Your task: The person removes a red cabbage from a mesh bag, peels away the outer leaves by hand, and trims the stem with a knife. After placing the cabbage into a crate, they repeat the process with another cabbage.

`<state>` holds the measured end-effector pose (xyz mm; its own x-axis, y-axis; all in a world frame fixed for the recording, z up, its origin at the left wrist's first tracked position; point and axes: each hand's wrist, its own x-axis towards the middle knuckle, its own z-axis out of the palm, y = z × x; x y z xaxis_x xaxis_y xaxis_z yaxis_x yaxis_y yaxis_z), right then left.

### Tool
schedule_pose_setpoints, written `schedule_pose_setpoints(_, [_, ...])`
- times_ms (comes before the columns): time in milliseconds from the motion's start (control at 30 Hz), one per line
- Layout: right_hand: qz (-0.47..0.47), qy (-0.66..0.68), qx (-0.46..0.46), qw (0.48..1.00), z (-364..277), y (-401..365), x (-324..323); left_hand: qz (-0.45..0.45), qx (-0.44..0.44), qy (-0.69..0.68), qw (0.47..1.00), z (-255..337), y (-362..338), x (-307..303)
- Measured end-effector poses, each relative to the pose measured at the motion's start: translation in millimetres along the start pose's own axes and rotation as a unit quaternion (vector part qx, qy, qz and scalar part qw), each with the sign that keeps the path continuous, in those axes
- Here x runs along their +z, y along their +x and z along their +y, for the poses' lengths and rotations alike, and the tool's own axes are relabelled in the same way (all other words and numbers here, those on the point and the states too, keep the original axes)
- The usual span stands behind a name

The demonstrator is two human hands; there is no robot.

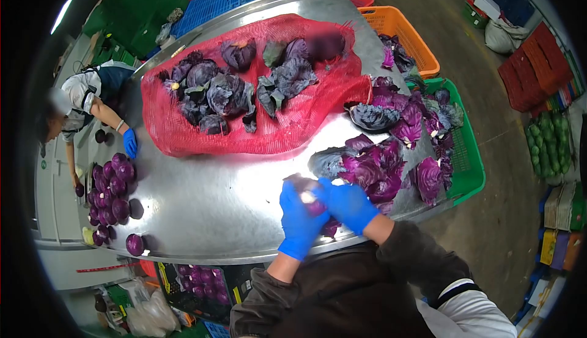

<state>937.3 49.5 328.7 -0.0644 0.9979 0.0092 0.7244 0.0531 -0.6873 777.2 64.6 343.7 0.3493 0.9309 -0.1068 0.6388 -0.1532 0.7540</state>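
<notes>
Both hands wear blue gloves over the near edge of the metal table. My left hand (299,222) is wrapped round a purple cabbage (307,195), which is blurred and shows a pale spot. Against the cabbage's right side, my right hand (347,205) has its fingers closed; what they pinch is too blurred to tell. Loose purple leaves (373,170) lie in a heap just beyond and right of my hands. Farther back, a red mesh sack (208,145) lies spread with several dark, leafy cabbages (226,93) on it.
Peeled cabbages (113,185) are grouped at the table's left, where a co-worker (85,96) leans in. A green crate (468,154) and an orange crate (409,26) with leaves stand along the right edge. Below the near edge is a black crate (229,277).
</notes>
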Motion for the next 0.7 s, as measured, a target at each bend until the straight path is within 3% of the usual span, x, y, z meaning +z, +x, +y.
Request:
schedule_pose_setpoints(33, [0.067, 0.029, -0.088, 0.993, 31, 12, 13, 0.027, 0.043, 0.034, 0.998, -4, -9, 5])
schedule_pose_setpoints(67, [-0.081, -0.131, 0.079, 0.985, 2, 29, -40, 0.055, 0.087, 0.069, 0.992, -7, -15, 8])
schedule_pose_setpoints(100, [-0.111, -0.119, 0.056, 0.985, 12, 29, -38, 0.051, 0.091, 0.073, 0.992, -10, -15, 6])
schedule_pose_setpoints(200, [-0.104, -0.039, 0.105, 0.988, 17, 28, -21, 0.062, 0.051, 0.055, 0.995, -16, -14, 5])
schedule_pose_setpoints(267, [0.036, 0.025, 0.109, 0.993, 16, 24, -5, 0.056, 0.062, 0.01, 0.996, -25, -17, -1])
schedule_pose_setpoints(300, [0.037, 0.027, 0.111, 0.993, 27, 25, 2, 0.05, 0.07, -0.037, 0.996, -31, -21, -3])
schedule_pose_setpoints(367, [0.132, 0.171, 0.238, 0.947, 58, 33, 5, 0.046, 0.066, -0.102, 0.992, -39, -32, -6])
schedule_pose_setpoints(400, [0.127, 0.369, 0.32, 0.863, 40, 30, -23, 0.05, 0.057, -0.133, 0.988, -42, -37, -8])
schedule_pose_setpoints(433, [0.127, 0.37, 0.322, 0.862, 33, 27, -26, 0.054, 0.048, -0.165, 0.984, -45, -40, -10])
schedule_pose_setpoints(467, [0.098, 0.18, 0.298, 0.932, 29, 23, -28, 0.055, 0.057, -0.161, 0.984, -47, -40, -11])
schedule_pose_setpoints(500, [0.065, -0.017, 0.263, 0.963, 24, 19, -27, 0.054, 0.056, -0.164, 0.983, -46, -40, -11])
schedule_pose_setpoints(567, [0.032, -0.033, 0.23, 0.972, 3, 12, -12, 0.038, 0.075, -0.15, 0.985, -44, -38, -15])
schedule_pose_setpoints(633, [-0.074, 0.054, 0.071, 0.993, -9, 10, 1, 0.026, 0.074, -0.163, 0.984, -49, -39, -16])
schedule_pose_setpoints(700, [-0.12, 0.132, 0.091, 0.98, -1, 14, 12, 0.013, 0.075, -0.176, 0.981, -51, -39, -19])
